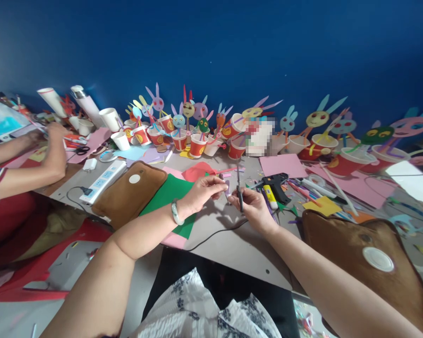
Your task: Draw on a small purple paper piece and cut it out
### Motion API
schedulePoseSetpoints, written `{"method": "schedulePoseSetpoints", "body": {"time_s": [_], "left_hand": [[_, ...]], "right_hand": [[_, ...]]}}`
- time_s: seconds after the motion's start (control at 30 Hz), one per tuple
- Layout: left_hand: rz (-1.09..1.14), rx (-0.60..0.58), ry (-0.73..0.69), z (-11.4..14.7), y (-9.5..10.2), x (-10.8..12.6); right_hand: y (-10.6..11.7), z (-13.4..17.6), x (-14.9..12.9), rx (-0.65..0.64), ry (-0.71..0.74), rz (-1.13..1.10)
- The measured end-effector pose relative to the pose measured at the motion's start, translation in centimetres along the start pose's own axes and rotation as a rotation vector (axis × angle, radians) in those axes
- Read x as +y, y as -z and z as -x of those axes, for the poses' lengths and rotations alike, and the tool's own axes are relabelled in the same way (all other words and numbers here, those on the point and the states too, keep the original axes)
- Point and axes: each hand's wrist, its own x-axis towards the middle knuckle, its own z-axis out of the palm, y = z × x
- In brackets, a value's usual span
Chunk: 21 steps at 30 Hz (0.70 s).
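Observation:
Above the middle of the table, my left hand pinches a small piece of purple paper. My right hand is closed around dark-handled scissors, whose blades point up and away from me, just right of the paper. Whether the blades touch the paper I cannot tell. Under my left wrist lies a sheet of green paper, and past my left hand a red paper piece. Near my right hand are a black glue gun and a yellow glue stick.
Paper cups with rabbit-faced paper figures line the blue wall. A white power strip and a brown cushion lie left, another brown cushion right. A black cable crosses the table. At left, a co-worker's arms reach over it.

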Motion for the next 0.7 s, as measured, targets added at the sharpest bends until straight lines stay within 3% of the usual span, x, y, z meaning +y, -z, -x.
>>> {"method": "schedulePoseSetpoints", "body": {"time_s": [0.13,0.3,0.7], "left_hand": [[0.058,0.061,-0.013,0.02,0.05,0.87],[0.108,0.054,-0.039,0.01,-0.01,0.77],[0.142,0.071,-0.011,0.26,-0.23,0.95]], "right_hand": [[0.08,0.08,-0.35,-0.11,-0.01,0.072],[-0.03,0.43,-0.98,-0.243,-0.011,0.175],[-0.13,0.55,-0.62,-0.294,-0.039,0.248]]}}
